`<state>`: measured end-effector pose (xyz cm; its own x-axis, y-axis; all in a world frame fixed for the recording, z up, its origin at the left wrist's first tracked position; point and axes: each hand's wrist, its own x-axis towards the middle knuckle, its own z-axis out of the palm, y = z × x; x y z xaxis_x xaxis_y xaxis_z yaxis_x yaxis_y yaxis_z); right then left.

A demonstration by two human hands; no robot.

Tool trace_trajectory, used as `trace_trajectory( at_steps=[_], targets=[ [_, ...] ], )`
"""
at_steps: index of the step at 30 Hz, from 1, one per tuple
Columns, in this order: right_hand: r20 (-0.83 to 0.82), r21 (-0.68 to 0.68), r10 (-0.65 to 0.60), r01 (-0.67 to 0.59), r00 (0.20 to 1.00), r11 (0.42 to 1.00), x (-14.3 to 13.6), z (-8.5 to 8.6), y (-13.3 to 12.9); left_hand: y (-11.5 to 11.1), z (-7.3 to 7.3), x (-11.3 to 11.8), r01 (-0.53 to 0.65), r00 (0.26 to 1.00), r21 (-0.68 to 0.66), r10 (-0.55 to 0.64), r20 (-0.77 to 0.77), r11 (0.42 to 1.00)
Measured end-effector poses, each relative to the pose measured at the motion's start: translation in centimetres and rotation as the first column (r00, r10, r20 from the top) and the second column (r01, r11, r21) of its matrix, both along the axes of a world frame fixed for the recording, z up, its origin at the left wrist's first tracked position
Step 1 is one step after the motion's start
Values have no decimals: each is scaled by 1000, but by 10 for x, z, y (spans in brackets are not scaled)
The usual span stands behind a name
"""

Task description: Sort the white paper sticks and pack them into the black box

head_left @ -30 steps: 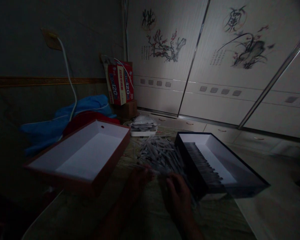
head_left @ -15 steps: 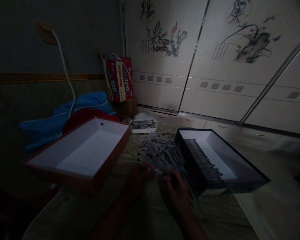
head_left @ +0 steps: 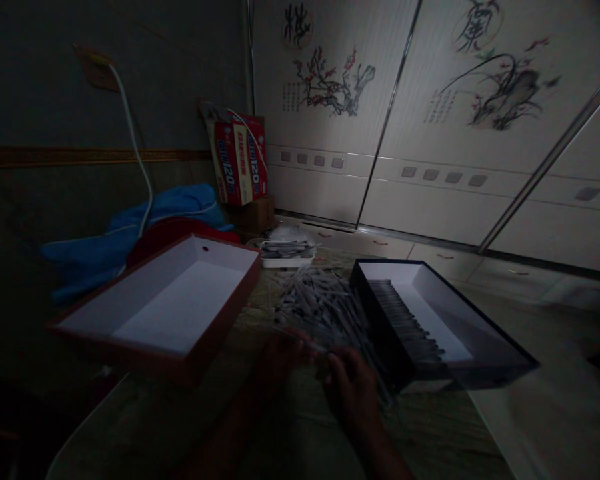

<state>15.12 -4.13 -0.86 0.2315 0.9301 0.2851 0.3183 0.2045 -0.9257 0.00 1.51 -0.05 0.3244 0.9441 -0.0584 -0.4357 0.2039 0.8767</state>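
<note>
In dim light, my left hand (head_left: pixel 279 360) and my right hand (head_left: pixel 351 383) are close together over the near side of the table. A thin, pale pen (head_left: pixel 300 338) spans the gap between them. The left fingers are closed around its middle, and the right fingers pinch its right end; fine detail is lost in the dark. Just beyond my hands lies a loose heap of pale pens (head_left: pixel 320 300). To the right, a dark-edged box (head_left: pixel 485 313) holds a row of pens (head_left: pixel 410 323) along its left wall.
A red-brown box (head_left: pixel 165 307) with a white inside stands at the left. Behind the heap sits a white tray (head_left: pixel 287 262) of more pens. Blue cloth (head_left: pixel 180 203), a red carton (head_left: pixel 240 160) and sliding cabinet doors (head_left: pixel 325 133) are further back.
The pen between my hands has tilted slightly, its left end now a little lower. My hands have barely shifted, and the boxes and heap stay as they were.
</note>
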Motion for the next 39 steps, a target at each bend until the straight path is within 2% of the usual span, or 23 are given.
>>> trace_trajectory(
  at_steps=[8, 12, 16, 22, 27, 30, 35, 39],
  targets=[
    [292, 80, -50, 28, 955, 996, 3, -4, 0, -4, 4, 1, 36, 999, 35, -34, -33, 999],
    [287, 56, -43, 28, 957, 998, 3, 0, 0, -2, 1, 0, 16, 1000, 36, -15, -26, 999],
    [267, 34, 15, -25, 963, 999, 2, 4, -1, 1, -2, -1, -24, 999, 26, 24, -30, 999],
    [336, 75, -2, -25, 942, 997, 2, -6, 0, -2, 3, 1, -15, 999, 38, 17, -35, 999],
    [351, 50, -2, -17, 936, 999, 3, -4, -1, -4, 7, 2, -15, 998, 31, 17, -63, 999],
    [346, 28, 31, -44, 938, 999, 3, -4, -1, -3, 6, 1, -30, 996, 35, 33, -78, 999],
    [369, 61, 9, -34, 929, 998, 3, -15, 2, -2, 1, 1, 4, 998, 11, -4, -67, 1000],
    [334, 10, 40, -46, 942, 999, 4, -8, 0, -1, 2, 0, 19, 996, 44, -15, -85, 999]
  ],
)
